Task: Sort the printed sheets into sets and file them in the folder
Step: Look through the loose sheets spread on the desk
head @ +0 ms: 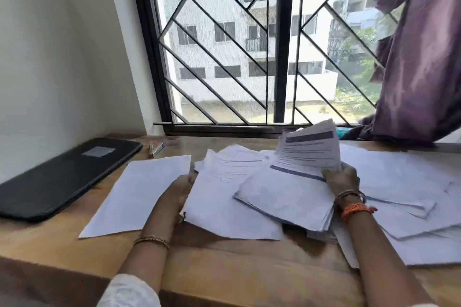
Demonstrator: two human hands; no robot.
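Right hand [341,177]: grip pinches lifted printed sheets [309,149], tilted up for reading.
Left hand [179,192]: grip holds stack [224,207], steadying it on desk [224,269].

Black folder [62,177], white blue-banded sheets [287,192]

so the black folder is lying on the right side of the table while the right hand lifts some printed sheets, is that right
Not quite. The head view shows the black folder lying on the left side of the table, not the right. The rest holds: the right hand lifts some printed sheets above the piles.
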